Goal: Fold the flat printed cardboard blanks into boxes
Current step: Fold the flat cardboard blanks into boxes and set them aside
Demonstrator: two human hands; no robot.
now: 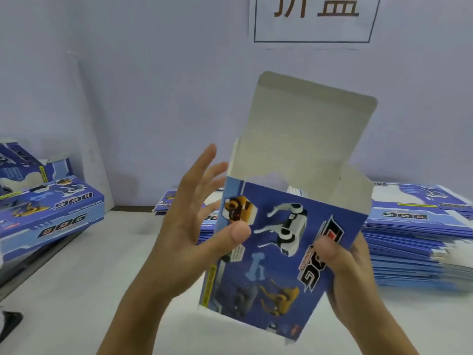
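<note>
White table (76,290) is lying bare beneath both hands, a wall closing off the far edge. The right hand (348,272) is gripping the upright box (279,249) by its side; the left hand (189,226), fingers spread, is pressing a thumb on its front. Flat blanks (419,242) are sitting stacked behind the right hand, finished boxes (48,213) left of the left hand

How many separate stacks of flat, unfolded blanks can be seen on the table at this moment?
2: a tall stack of blanks at the right, and a lower stack at centre, mostly hidden behind the left hand and the held box.
</note>
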